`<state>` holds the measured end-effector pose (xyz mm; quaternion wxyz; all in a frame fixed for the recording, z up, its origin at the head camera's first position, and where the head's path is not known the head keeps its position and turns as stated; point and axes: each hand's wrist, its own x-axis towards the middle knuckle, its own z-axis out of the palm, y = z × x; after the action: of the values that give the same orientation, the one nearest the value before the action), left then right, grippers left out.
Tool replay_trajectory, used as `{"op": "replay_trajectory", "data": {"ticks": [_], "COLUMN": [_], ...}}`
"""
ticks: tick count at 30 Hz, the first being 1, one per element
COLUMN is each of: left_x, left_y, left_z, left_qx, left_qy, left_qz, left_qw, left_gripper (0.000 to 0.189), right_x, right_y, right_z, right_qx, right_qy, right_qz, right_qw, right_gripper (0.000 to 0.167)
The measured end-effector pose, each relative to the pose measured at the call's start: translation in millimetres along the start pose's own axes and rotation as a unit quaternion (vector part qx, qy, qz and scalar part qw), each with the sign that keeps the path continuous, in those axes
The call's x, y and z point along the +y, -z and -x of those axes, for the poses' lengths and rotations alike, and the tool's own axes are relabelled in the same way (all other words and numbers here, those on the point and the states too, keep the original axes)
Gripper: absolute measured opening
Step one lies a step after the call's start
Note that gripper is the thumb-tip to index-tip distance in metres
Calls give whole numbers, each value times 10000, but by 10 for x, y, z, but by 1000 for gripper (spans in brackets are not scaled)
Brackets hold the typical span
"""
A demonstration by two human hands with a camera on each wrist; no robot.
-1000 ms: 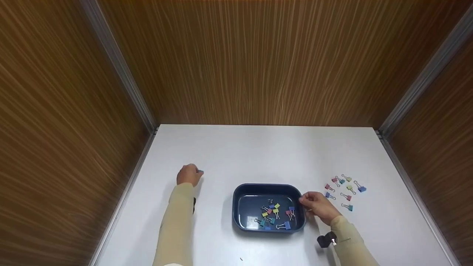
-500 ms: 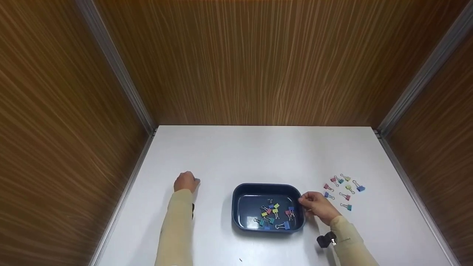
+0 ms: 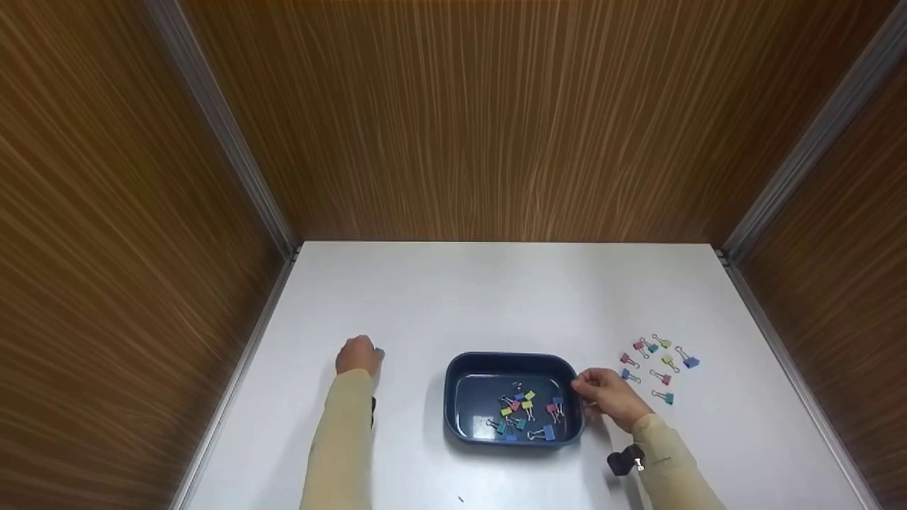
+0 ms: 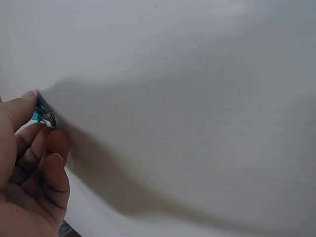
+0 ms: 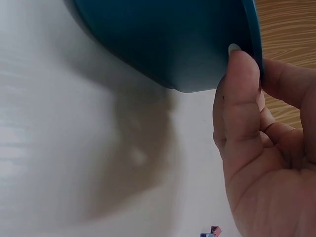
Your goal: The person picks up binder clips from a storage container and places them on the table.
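Observation:
My left hand (image 3: 358, 355) is over the left part of the white table. In the left wrist view its thumb and fingers pinch a teal binder clip (image 4: 39, 116) with wire handles, mostly hidden by the fingers. A dark blue tray (image 3: 464, 397) lies in front of me, right of centre. My right hand (image 3: 611, 397) pinches the tray's right rim, the thumb outside the wall (image 5: 168, 49) in the right wrist view. Inside the tray, mostly in its right half, lie several binder clips (image 3: 528, 407) in yellow, red, teal and blue.
Right of the tray, several more coloured binder clips (image 3: 662, 379) are spread on the white table (image 3: 453, 297). Wood-grain panels (image 3: 453, 120) stand at the back and both sides. A tiny dark speck (image 3: 460, 499) lies near the front.
Over the last second my left hand has come a little toward me, most of it in the first half second. My right hand and the tray have stayed in place.

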<state>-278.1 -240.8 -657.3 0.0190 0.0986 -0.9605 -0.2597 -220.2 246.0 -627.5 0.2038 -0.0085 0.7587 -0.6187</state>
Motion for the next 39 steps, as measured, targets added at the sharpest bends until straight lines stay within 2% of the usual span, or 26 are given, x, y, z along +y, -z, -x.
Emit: {"op": "replay_trajectory", "data": {"ticks": [6,9,13,15,21,25,32,39], "left_x": [43,158,444,626,1207,1523,1894,2160], "left_y": [43,86,165,203,251,241,141,-13], "left_z": [-40,-74,-104,-100,-18,73,201,331], "left_qx": [216,329,403,432,457,328,140,-128], "left_qy": [-186,-310,-578,-832,-1747,-2185,-2847,-3152], "left_qz": [-166,-148,-23,78,262,289,117,5], "left_qw": [9995,9989,9975,9956,9832,9748,9584,9489], "left_gripper": [22,19,24,24,21,21,20,21], "right_x": [0,-4,-12,-15,-10,-1,-9,-56], "right_y": [14,21,20,21,21,17,23,45], "right_z": [-23,-22,-15,-12,-14,-35,-52,-37], "right_qx": [-26,-7,17,17,63,51,113,41], "right_qy": [0,12,24,47,-9,8,4,5], "right_qz": [34,72,62,61,18,37,87,46], "right_qw": [10000,10000,10000,10000,10000,10000,9999,10000], "right_gripper": [19,20,20,20,16,16,15,18]}}
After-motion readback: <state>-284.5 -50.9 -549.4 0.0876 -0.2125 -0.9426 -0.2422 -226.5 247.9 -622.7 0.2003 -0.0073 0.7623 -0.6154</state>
